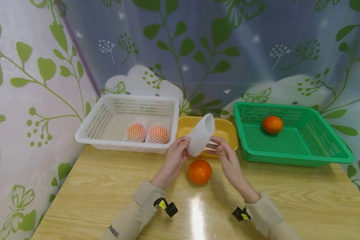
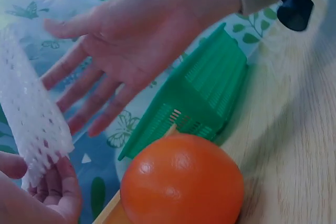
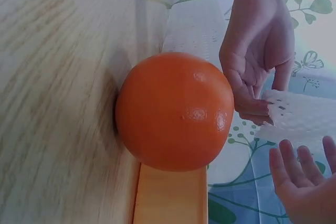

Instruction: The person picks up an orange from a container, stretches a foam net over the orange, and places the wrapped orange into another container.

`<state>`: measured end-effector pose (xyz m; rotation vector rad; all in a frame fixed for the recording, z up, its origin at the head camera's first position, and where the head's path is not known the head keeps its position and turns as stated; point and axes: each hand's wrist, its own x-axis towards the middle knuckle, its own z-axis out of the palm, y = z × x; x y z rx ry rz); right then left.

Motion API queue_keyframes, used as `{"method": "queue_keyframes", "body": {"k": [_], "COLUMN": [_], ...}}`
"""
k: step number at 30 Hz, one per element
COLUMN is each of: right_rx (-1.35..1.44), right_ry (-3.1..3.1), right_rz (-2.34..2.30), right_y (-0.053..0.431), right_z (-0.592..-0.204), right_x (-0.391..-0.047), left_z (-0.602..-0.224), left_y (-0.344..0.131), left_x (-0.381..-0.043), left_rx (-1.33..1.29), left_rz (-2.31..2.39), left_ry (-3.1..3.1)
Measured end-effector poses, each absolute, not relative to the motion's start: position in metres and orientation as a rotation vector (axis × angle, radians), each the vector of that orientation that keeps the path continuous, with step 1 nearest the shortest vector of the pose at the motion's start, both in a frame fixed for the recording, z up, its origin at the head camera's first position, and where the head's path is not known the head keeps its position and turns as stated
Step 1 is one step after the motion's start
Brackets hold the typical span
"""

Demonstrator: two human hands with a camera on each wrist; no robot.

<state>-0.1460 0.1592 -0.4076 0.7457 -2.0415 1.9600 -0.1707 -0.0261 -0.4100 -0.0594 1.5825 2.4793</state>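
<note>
A white foam net sleeve (image 1: 199, 136) is pinched at its lower end by my left hand (image 1: 175, 158), its round mouth tilted up and to the right. My right hand (image 1: 229, 162) is beside the sleeve with fingers extended; in the left wrist view its palm (image 2: 142, 40) faces the sleeve, and nothing is gripped in it. Between the wrists, an orange (image 1: 199, 172) without a net rests on the table. The right wrist view shows this orange (image 3: 174, 112) close up, with the left fingers pinching the sleeve's edge behind it.
A white basket (image 1: 127, 145) at left holds two netted oranges (image 1: 147, 133). Behind the hands stands a yellow tray (image 1: 225, 121), partly hidden. The green basket (image 1: 291, 158) at right contains one bare orange (image 1: 272, 125). A patterned curtain (image 1: 198, 60) hangs behind the wooden table (image 1: 108, 180).
</note>
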Motion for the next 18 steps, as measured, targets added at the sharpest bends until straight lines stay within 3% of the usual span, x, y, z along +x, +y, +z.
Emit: {"method": "queue_keyframes", "body": {"k": [11, 18], "right_rx": [0.332, 0.258], "right_ry": [-2.391, -2.475], "right_rz": [1.986, 2.015], "right_y": [0.161, 0.156], "right_z": [-0.404, -0.405], "right_x": [-0.145, -0.144], "left_z": [-0.405, -0.409], "left_y": [-0.019, -0.010], "left_x": [-0.163, -0.161], "left_rx": [0.138, 0.239], "left_rz": [2.405, 2.305], "left_ry": [1.440, 1.556]}}
